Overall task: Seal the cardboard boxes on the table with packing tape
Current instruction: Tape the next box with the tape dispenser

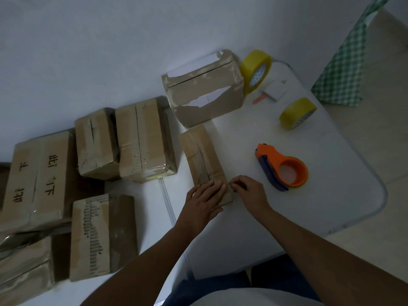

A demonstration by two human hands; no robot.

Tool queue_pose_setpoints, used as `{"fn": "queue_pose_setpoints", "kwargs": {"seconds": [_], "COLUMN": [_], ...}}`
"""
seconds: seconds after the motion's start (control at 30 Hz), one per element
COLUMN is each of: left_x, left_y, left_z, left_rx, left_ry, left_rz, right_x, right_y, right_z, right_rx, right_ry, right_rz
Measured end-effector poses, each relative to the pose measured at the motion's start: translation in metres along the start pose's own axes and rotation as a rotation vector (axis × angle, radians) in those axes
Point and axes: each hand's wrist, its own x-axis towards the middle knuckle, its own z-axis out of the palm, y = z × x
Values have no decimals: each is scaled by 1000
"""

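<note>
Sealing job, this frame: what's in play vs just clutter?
In play:
- small box under both hands
- left hand, flat on it
- right hand, pinching at its near end
- orange tape dispenser
- two yellow tape rolls

Clutter:
- green checked cloth
- small white item

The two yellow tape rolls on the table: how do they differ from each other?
The far tape roll stands tilted on its edge against the torn cardboard box, its patterned core facing out. The near tape roll lies almost flat on the white table, apart from any box. The far one looks wider across its band than the near one. Both are yellow, and neither is loaded in the orange dispenser or touched by a hand.
</note>
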Motion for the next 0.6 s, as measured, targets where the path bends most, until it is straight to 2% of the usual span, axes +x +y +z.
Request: {"fn": "queue_pose_setpoints", "kwargs": {"seconds": [0.13,0.27,0.37,0.43,0.6], "left_x": [-1,-1,-1,0,1], "left_y": [0,1,0,0,1], "left_z": [3,4,4,4,5], "left_rx": [15,19,12,5,-6], "left_ry": [-7,-2,10,20,26], "left_rz": [-6,-2,-7,-8,-11], "right_x": [-1,3,-5,-17,-35], "right_y": [-2,-5,-4,-2,-17], "right_z": [12,19,9,3,12], "right_rx": [15,24,135,106,-17], "right_ry": [13,100,89,89,-154], "right_rz": [53,166,206,207,181]}}
